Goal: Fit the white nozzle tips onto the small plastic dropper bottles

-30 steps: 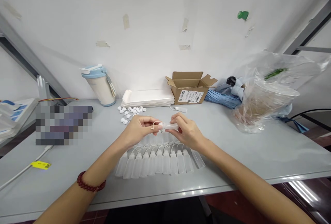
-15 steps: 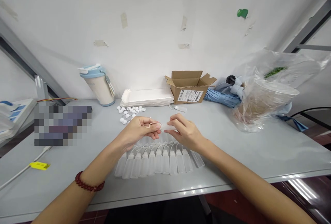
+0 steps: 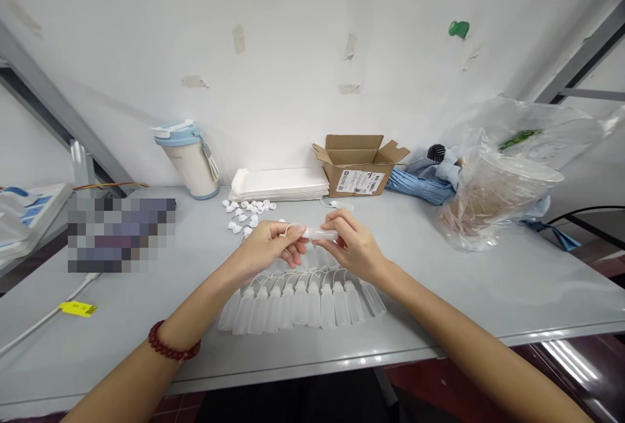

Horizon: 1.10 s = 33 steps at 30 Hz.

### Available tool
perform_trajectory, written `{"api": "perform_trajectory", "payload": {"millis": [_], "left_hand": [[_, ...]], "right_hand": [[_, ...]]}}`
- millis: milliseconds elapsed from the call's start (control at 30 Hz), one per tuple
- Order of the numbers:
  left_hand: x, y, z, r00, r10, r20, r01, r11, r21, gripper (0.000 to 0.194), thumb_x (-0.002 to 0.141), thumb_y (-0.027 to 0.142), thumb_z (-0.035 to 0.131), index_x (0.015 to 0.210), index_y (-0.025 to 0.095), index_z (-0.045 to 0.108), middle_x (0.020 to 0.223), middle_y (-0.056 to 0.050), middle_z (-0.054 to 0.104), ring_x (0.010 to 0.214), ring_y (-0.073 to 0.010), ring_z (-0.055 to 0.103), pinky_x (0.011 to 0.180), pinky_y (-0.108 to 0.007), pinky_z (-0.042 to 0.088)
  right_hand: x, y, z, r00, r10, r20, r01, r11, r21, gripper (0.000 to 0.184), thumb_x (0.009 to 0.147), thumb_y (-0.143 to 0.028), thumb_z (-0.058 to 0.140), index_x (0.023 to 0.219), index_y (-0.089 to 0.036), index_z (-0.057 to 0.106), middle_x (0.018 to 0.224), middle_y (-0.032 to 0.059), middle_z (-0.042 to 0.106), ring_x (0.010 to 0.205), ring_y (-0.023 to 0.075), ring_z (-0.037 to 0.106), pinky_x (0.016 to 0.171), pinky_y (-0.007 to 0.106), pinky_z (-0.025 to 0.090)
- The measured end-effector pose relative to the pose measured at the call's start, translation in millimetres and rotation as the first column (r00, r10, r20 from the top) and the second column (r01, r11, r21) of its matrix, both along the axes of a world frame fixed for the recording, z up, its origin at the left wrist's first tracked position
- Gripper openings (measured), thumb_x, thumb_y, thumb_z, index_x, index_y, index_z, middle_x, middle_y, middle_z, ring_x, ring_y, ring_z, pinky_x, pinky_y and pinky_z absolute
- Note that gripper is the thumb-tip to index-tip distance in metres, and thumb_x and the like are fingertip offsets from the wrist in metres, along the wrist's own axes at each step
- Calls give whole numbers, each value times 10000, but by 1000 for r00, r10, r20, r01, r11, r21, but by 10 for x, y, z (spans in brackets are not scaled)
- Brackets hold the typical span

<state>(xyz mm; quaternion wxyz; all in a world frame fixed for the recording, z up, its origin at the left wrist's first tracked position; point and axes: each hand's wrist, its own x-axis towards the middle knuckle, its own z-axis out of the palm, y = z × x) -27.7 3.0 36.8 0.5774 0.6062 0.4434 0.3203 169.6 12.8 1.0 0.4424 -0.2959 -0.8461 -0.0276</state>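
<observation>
Between my two hands lies a small translucent plastic bottle [image 3: 322, 235], held level above the table. My left hand [image 3: 279, 241] is closed on its neck end, where a thin white tube loops by the thumb. My right hand [image 3: 352, 241] pinches the bottle's body from the other side. Below them, a row of similar bottles [image 3: 299, 306] with white caps and curved tubes lies side by side. One more bottle [image 3: 373, 298] sits tilted at the row's right end. Several small white caps [image 3: 249, 205] are scattered beyond my left hand.
Along the wall stand a tumbler [image 3: 188, 161], a stack of white packets [image 3: 280, 183] and an open cardboard box [image 3: 359, 172]. A blue umbrella [image 3: 420, 185] and a plastic bag [image 3: 488, 195] are at right. A blurred-out item [image 3: 122, 234] and a cable with a yellow tag [image 3: 78, 308] lie left.
My right hand's grip now shows more of the bottle's body between the hands. The left thumb has shifted over the neck end. Bottles and caps on the table stay put.
</observation>
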Motion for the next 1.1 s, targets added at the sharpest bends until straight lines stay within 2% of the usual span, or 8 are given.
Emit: {"api": "perform_trajectory", "payload": {"millis": [200, 300, 400, 533, 700, 900, 1000, 1100], "left_hand": [[-22, 6, -7, 996, -49, -75, 56, 994, 96, 387, 832, 455, 547, 624, 135, 609, 614, -18, 610, 489, -104, 561, 530, -241, 470], [-22, -6, 10, 992, -52, -114, 71, 983, 171, 342, 829, 432, 550, 673, 139, 633, 638, -28, 630, 559, -130, 596, 587, -255, 491], [-15, -24, 11, 987, -35, -157, 74, 967, 244, 278, 819, 401, 559, 761, 145, 650, 654, -32, 644, 627, -156, 617, 645, -271, 503], [-10, -39, -11, 984, 2, -176, 61, 933, 354, 210, 790, 370, 593, 821, 167, 633, 723, -29, 655, 700, -171, 627, 678, -273, 502], [1, -42, 6, 981, 32, -190, 48, 915, 401, 231, 809, 382, 566, 847, 166, 640, 837, -43, 662, 721, -160, 611, 689, -265, 499], [2, -11, 20, 975, -33, -218, 89, 964, 251, 398, 867, 449, 461, 667, 141, 614, 684, -41, 632, 563, -132, 590, 572, -246, 479], [-2, -19, 21, 980, -44, -195, 96, 960, 262, 390, 866, 432, 473, 635, 144, 597, 628, -24, 610, 546, -122, 577, 563, -234, 467], [-2, -49, 25, 980, -39, -196, 98, 948, 301, 323, 858, 392, 501, 684, 145, 618, 622, -15, 606, 594, -130, 586, 605, -233, 468]], "right_hand": [[5, 0, -11, 1000, 23, -10, -23, 1000, 9, 133, 876, -296, 544, 904, -167, 526, 864, 91, 573, 607, 125, 537, 477, 230, 443], [14, 5, -41, 1000, 10, -6, -10, 999, -31, 169, 877, -331, 542, 910, -165, 544, 835, 83, 604, 537, 110, 513, 465, 231, 426], [10, -1, -54, 1000, 7, -18, -8, 998, -70, 209, 883, -368, 529, 875, -161, 558, 703, 41, 606, 481, 99, 488, 456, 223, 398], [-3, -30, -4, 997, 12, -80, -30, 974, -223, 290, 856, -430, 552, 817, -145, 587, 570, -1, 570, 430, 78, 434, 432, 207, 358], [-2, -60, 79, 989, 19, -146, -80, 903, -421, 326, 828, -452, 581, 803, -129, 622, 590, 7, 595, 450, 72, 415, 440, 202, 367], [-8, -61, 86, 992, 32, -123, -71, 942, -328, 278, 844, -403, 576, 858, -129, 621, 587, -7, 553, 477, 82, 417, 466, 208, 380], [-15, -63, 82, 994, 62, -93, -85, 958, -275, 263, 887, -364, 519, 897, -123, 623, 660, 24, 576, 529, 98, 458, 510, 221, 398], [-21, -75, 92, 995, 74, -71, -91, 954, -285, 281, 922, -339, 448, 918, -122, 627, 664, 28, 560, 573, 115, 484, 551, 233, 399]]}}
